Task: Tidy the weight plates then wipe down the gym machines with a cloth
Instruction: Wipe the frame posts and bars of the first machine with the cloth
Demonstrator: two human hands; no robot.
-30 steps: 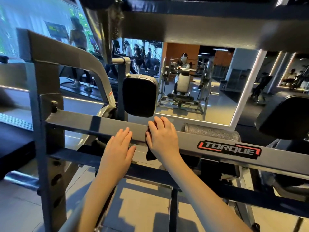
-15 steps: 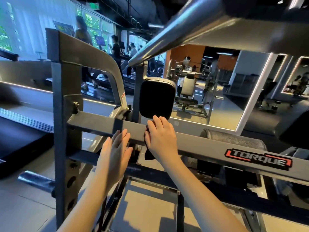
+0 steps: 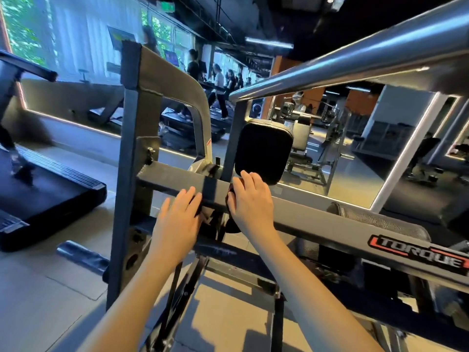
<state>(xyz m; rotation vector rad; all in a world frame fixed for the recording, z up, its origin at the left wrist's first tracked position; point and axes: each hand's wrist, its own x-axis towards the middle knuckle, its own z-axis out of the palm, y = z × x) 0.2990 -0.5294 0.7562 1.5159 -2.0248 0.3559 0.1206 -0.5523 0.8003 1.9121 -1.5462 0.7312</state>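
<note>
Grey square steel crossbar runs left to right under both hands. Right hand curls over a dark cloth, pressing it on the crossbar; left hand, fingers straight, touches the crossbar just leftward.

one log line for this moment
step: wipe-down | right hand: holds dark cloth on grey crossbar | left hand: flat, at crossbar
</note>
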